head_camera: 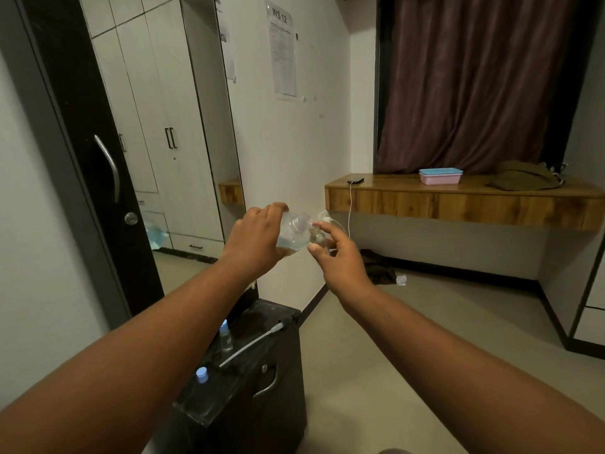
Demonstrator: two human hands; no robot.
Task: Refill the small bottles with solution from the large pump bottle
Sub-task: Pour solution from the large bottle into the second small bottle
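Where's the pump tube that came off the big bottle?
In the head view, the pump tube lies on the dark cabinet below the hands, right of the two blue-capped small bottles.

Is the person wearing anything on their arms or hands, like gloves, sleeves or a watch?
Nothing shows. Both forearms are bare from the bottom edge of the picture up to the wrists, with no sleeves in view. The left hand and right hand have no gloves, and no rings, watch or bands are visible.

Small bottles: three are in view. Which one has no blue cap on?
The small bottle held in the right hand, under the large bottle. The two bottles on the cabinet have blue caps.
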